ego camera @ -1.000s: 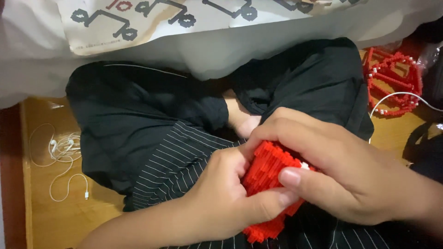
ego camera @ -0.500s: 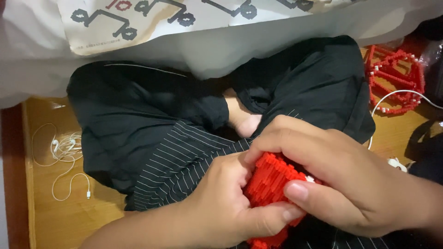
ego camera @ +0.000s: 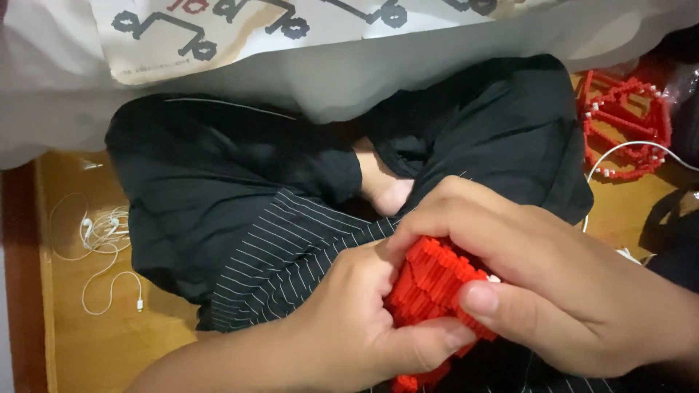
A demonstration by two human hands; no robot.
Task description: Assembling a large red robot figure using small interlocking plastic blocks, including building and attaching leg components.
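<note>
A red model built of small bricks (ego camera: 429,287) rests low in the middle of the head view, over my lap. My left hand (ego camera: 364,320) grips it from the left, thumb pressed along its lower edge. From the right, my right hand (ego camera: 553,276) wraps over its top, with the thumb on its front face. Both hands cover most of the model. Beneath them are my crossed legs in black trousers (ego camera: 240,189) and a black pin-striped cloth (ego camera: 291,262).
A second red brick structure, ring-shaped with white bits (ego camera: 626,124), lies on the wooden floor at the upper right beside a white cable (ego camera: 619,156). White earphones (ego camera: 102,240) lie at the left. A white sheet with a dark pattern (ego camera: 291,44) hangs across the top.
Both hands have shifted slightly on the red model, which now sits a little lower and turned in my grip. Nothing was let go.
</note>
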